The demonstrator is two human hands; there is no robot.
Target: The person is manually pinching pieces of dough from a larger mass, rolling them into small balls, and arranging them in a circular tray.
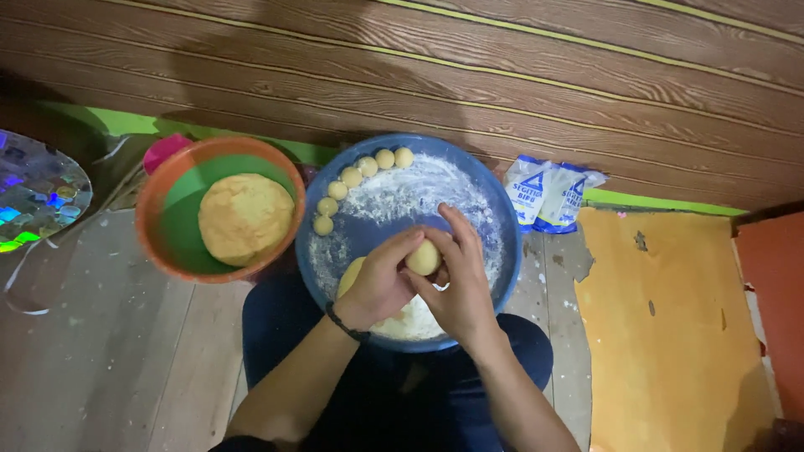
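Nearest: dark-trousered lap [394, 393], with both forearms reaching forward over it and a black band [345, 322] round the left wrist.

Just beyond, resting over the lap: blue basin [512, 251], its floor dusted with white flour [419, 197].

Above the basin's near half: left hand [378, 280] and right hand [459, 285] closed together round one dough ball [424, 258]. Left fingers curled and pressed side by side against the ball's left face; right fingers close together, slightly bent, cupping it from the right, fingertips pointing away. Ball held clear of the flour, its top showing between the two hands.

Step in hand, by the look of it: rolling a pinched-off piece round between the palms. Surface already smooth on the visible part; underside hidden.

Partly under the left hand: a further pale yellow dough piece [350, 272] lying in the flour.

Along the far left rim: curved row of small balls [352, 177], six, touching or nearly so. Probably called for next: light, even pressure, then a free spot at the row's near end, without denting the neighbours.

Left of the basin, just beside it: orange bowl [151, 226] with green inside, holding a large dough lump [244, 218].

Further back: pink object [163, 151], shiny disc [38, 188], two flour packets [548, 194], yellow mat [662, 335], wooden wall [502, 75].
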